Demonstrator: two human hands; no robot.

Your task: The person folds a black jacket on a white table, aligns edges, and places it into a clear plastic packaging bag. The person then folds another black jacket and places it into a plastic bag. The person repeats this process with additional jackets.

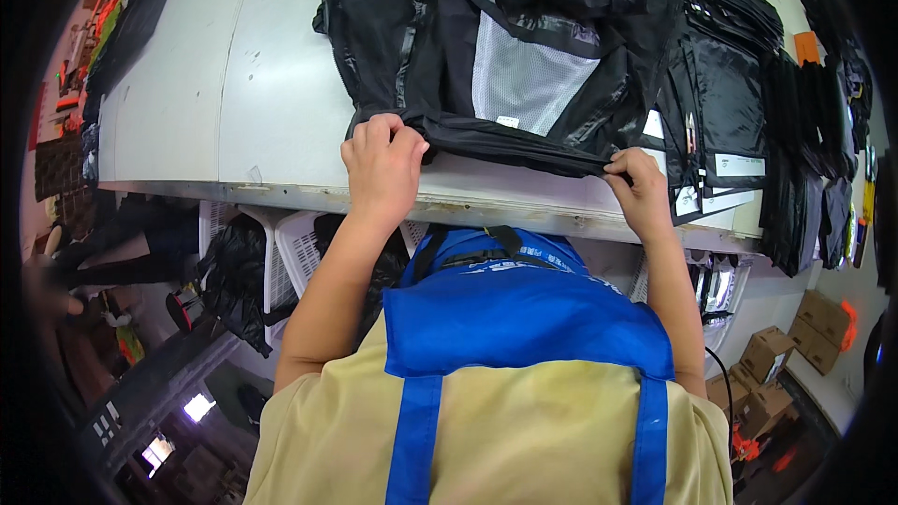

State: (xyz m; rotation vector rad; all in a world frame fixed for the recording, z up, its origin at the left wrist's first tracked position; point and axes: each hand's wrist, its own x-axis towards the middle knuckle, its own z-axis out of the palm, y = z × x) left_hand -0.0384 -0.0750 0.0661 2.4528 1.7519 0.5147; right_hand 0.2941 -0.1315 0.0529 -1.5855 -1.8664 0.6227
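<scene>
A black garment [440,28] with shiny taped seams lies spread over the white table, partly out of view at the top. A pale mesh panel [524,75] shows in its middle, with a small white label at the panel's lower end. My left hand [385,164] pinches the garment's near edge at its left corner, fingers closed. At the right end of the same edge, my right hand [640,185] grips the fabric between thumb and fingers. Between both hands the edge is drawn out in a narrow, gathered band close to the table's front.
Flat black packages [734,93] are stacked to the right, beside hanging black pieces [804,150]. The white table [271,84] has a metal front edge [299,194]. White plastic baskets [297,245] stand below. Cardboard boxes [762,355] sit at lower right. Another person's arm is at far left.
</scene>
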